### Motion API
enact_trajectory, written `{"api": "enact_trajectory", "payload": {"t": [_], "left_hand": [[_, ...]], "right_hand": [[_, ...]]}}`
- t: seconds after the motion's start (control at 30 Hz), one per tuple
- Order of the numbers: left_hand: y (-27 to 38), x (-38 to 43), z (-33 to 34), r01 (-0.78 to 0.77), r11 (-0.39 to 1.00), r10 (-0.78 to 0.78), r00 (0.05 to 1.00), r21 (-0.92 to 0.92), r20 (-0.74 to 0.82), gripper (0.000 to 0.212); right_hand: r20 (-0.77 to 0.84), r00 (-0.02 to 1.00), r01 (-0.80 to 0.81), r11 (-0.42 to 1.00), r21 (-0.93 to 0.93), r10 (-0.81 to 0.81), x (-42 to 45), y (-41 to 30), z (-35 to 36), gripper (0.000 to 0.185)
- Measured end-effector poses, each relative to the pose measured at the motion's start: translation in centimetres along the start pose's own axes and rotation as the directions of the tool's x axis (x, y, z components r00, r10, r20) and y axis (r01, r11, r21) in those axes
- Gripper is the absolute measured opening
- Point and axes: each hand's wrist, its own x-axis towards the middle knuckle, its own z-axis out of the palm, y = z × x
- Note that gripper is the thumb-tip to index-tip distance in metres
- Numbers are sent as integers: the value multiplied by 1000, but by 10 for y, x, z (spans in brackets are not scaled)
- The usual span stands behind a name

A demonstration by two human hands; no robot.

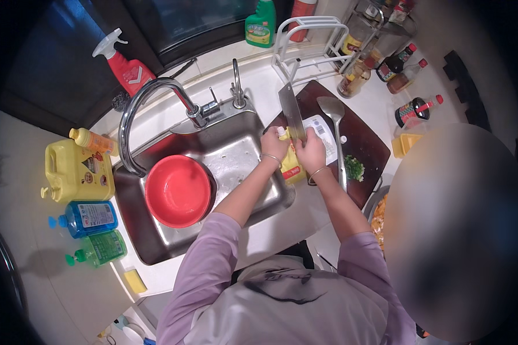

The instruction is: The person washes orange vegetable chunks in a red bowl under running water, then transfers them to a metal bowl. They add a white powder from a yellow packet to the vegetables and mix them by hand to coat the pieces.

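Note:
My left hand [274, 143] grips the top of a yellow spouted pouch [292, 166] with a white cap, at the sink's right edge. Beside it my right hand [311, 151] is closed on a cleaver [292, 108], whose blade points away from me. Under and beside the hands lies a dark red cutting board [362, 133]. On it are a white pouch with a printed label [320, 131], a metal spatula [337, 129], a small white cap [343, 139] and chopped green onion [354, 168].
A red basin [178, 189] sits in the steel sink [237, 159] under the faucet [134, 108]. Detergent bottles and a yellow sponge [135, 281] line the left side. A white rack [311, 21] and sauce bottles stand behind the board. A pan of food [377, 220] is at right, partly behind a blurred area.

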Motion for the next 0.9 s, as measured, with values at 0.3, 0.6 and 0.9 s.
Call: {"api": "enact_trajectory", "payload": {"t": [0.3, 0.6, 0.9], "left_hand": [[-1, 2, 3, -59, 998, 59, 997, 2, -59, 28], [-9, -1, 7, -110, 994, 109, 994, -28, -22, 26], [-10, -3, 7, -97, 993, 93, 993, -69, -72, 27]], "right_hand": [[33, 999, 35, 994, 107, -38, 17, -3, 3, 14], [-37, 999, 9, 982, 189, -2, 17, -2, 5, 13], [26, 999, -50, 980, 191, 46, 18, -9, 3, 11]]}}
